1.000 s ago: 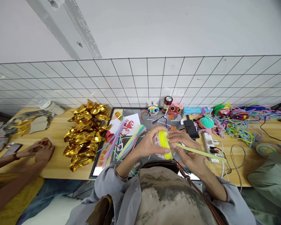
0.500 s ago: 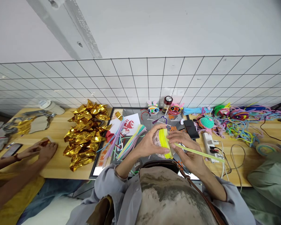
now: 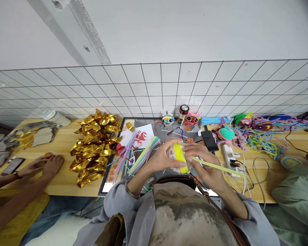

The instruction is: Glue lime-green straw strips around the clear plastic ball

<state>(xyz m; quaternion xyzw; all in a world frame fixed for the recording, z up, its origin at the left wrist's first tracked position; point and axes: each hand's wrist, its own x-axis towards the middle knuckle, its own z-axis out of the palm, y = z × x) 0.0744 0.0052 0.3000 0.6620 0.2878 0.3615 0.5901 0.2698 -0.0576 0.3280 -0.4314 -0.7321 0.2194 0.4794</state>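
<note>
Since a second earlier, a co-worker's nearer hand (image 3: 53,164) had slid right, away from the left end of the table (image 3: 66,177). The wearer's own two hands kept nearly the same pose.

Ball (image 3: 180,158): held up over the board (image 3: 146,122), towards the middle of the table's front edge. Body pale with dark marks, yellow bands wound around it. Left hand (image 3: 160,158): grip closed around the ball's left side, thumb across the front. Right hand (image 3: 206,168): grip narrow, strip (image 3: 227,168) pinched between thumb and fingers, fingertips at the ball's right side. Strip yellow, free end out towards the table's right end. Its join with the ball hidden by the fingers.

On the board, left of the ball: a bundle of coloured sticks (image 3: 143,158), paper (image 3: 145,134) with a red figure. Along the back edge: an eared toy (image 3: 168,119), flask (image 3: 182,116), pink toy (image 3: 192,119), side by side. Phone (image 3: 209,141) at the board's right edge; power strip (image 3: 229,158) just beyond, cables plugged in. Gold foil (image 3: 94,150) heaped left of the board.
</note>
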